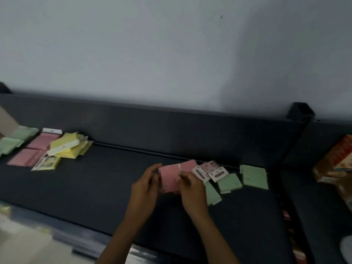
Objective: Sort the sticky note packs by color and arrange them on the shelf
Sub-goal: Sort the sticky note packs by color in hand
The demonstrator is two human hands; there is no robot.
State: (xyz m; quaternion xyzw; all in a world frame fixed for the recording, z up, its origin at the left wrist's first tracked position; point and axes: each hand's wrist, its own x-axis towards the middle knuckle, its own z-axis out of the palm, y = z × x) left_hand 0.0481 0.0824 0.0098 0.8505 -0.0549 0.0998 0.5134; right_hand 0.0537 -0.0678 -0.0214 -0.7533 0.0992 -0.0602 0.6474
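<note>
Mid-sort, pink batch in hand. Both hands are up over the dark shelf (95, 187): left hand (144, 187) and right hand (192, 189) each pinch the same pink pack (169, 180) at its side edges, fingers curled onto it, pack lifted and tilted toward the camera; it may be more than one pack held together, blur makes that hard to call. A second pink pack (188, 165) sits just behind it, whether held or lying on the shelf I can't tell. Unsorted remainder is just right of the hands: label-side-up packs (211, 171) and three green packs (254, 177) lying loose, some overlapping. Sorted groups are well apart at the far left: green pile (17, 137), pink pile (32, 151), yellow pile (71, 147), the yellow one untidy with a pack (45, 163) lying printed-side up at its front. An orange box (337, 161) stands on the next shelf section to the right. Likely next move: carry the pink pack left across the shelf and set it square on the pink pile, not the neighbouring yellow. Then back for the greens.
</note>
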